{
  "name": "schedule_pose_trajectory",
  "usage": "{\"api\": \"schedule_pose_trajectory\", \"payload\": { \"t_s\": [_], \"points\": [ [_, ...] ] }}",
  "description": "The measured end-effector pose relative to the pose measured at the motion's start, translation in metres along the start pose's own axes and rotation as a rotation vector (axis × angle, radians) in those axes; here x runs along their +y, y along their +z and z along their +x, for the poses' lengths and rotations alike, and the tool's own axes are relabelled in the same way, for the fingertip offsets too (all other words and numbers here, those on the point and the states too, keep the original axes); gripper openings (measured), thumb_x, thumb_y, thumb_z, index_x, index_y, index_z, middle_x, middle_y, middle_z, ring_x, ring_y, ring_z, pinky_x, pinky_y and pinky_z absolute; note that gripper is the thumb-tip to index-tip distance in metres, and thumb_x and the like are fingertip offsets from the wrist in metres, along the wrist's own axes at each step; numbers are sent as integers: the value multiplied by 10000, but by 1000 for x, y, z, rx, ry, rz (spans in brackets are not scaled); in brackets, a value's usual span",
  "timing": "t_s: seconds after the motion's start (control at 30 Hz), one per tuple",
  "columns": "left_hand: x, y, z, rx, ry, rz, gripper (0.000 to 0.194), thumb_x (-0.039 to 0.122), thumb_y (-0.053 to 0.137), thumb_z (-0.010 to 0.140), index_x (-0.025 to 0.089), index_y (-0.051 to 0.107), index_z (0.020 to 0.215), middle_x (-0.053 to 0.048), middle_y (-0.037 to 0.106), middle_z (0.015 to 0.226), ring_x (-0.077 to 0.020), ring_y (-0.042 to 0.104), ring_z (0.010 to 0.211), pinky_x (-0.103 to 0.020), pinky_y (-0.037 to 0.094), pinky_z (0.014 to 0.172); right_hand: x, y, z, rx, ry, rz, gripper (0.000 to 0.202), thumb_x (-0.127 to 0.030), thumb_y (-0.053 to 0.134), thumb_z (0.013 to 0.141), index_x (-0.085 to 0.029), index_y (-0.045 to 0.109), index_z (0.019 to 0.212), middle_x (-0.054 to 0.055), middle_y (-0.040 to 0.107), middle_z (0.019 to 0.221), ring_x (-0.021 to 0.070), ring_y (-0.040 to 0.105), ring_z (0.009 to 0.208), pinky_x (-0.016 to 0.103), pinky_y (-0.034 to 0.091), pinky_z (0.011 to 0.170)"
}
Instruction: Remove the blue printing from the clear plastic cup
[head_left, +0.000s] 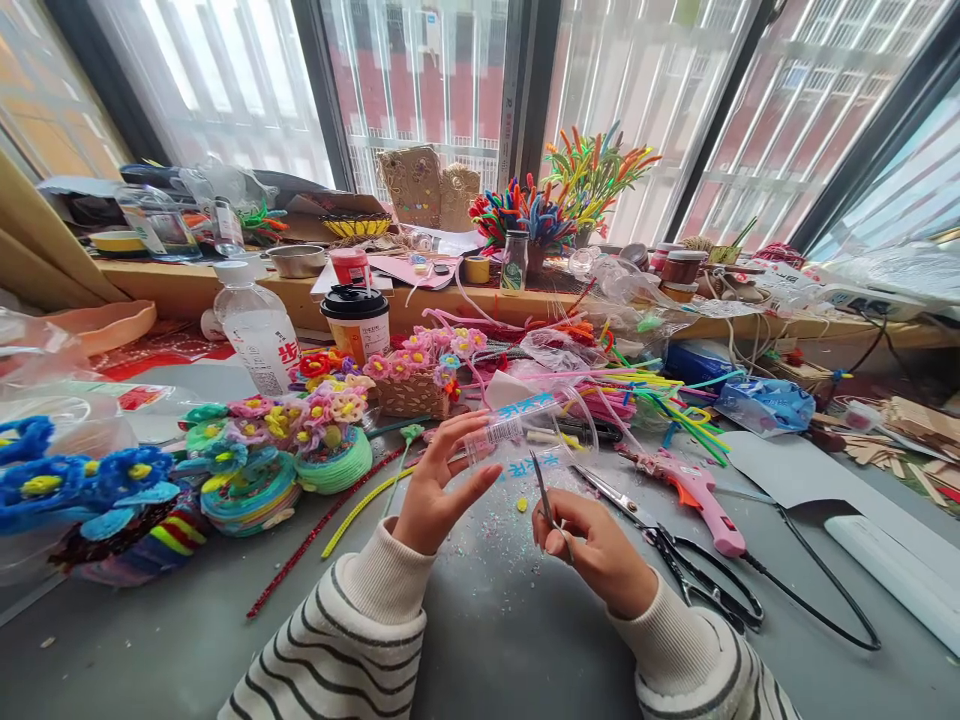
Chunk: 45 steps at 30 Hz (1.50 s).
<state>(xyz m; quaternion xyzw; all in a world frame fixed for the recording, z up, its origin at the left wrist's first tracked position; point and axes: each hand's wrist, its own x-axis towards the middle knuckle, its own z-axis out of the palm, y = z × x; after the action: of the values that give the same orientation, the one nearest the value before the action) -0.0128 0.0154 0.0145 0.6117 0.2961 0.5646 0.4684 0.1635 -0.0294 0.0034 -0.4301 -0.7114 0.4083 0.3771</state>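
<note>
A clear plastic cup point(517, 430) with blue lettering and a barcode lies on its side in the air, gripped at its left end by my left hand point(442, 485). My right hand point(589, 540) is closed on small scissors point(543, 490), whose narrow blades point up at the cup's lower side. Whether the blades touch the plastic I cannot tell. Below the cup, the grey table point(480, 620) carries scattered glitter and a small yellow piece point(523, 505).
Large black-handled scissors point(675, 560) and a pink glue gun point(701, 495) with its cable lie right. Pipe-cleaner flower pots point(251, 490), a water bottle point(259, 330) and a lidded coffee cup point(358, 325) stand left. Pipe cleaners point(622, 390) lie behind the hands.
</note>
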Motion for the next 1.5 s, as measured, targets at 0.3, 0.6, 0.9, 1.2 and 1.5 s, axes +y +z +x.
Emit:
{"api": "schedule_pose_trajectory", "payload": {
  "t_s": [0.3, 0.6, 0.9, 1.2, 1.5],
  "points": [
    [2, 1, -2, 34, 68, 102, 299, 256, 599, 716, 226, 544, 1008, -79, 463, 1210, -220, 449, 1133, -331, 430, 895, 5, 7, -2, -41, 86, 77, 606, -760, 378, 623, -162, 470, 651, 22, 462, 676, 101, 410, 547, 207, 366, 439],
    [7, 4, -5, 93, -2, 285, 340, 362, 585, 707, 227, 557, 1017, -68, 544, 1098, -180, 566, 917, -276, 475, 749, 12, 11, -3, -26, 99, 163, 590, -743, 416, 618, -156, 473, 628, 29, 445, 665, 120, 431, 578, 224, 415, 441],
    [4, 2, -5, 110, -10, 434, 322, 369, 545, 727, 224, 561, 1014, -60, 572, 1069, -156, 584, 843, -259, 473, 708, 7, 7, -2, -118, 159, 201, 600, -774, 374, 605, -175, 405, 586, 5, 407, 590, 103, 400, 525, 232, 427, 435],
    [3, 4, -6, 125, -10, 464, 354, 410, 545, 716, 203, 570, 1003, -66, 601, 1054, -153, 595, 798, -248, 481, 677, 4, 9, -4, -87, 133, 291, 588, -753, 404, 614, -166, 431, 610, -9, 411, 616, 82, 409, 498, 220, 428, 439],
    [-1, 4, -7, 68, -36, 450, 419, 382, 577, 702, 212, 493, 1075, -84, 532, 1119, -170, 575, 836, -287, 507, 695, 4, 9, -4, -139, 186, 304, 589, -763, 400, 602, -175, 431, 621, -15, 402, 609, 83, 382, 509, 234, 457, 451]
  ]
}}
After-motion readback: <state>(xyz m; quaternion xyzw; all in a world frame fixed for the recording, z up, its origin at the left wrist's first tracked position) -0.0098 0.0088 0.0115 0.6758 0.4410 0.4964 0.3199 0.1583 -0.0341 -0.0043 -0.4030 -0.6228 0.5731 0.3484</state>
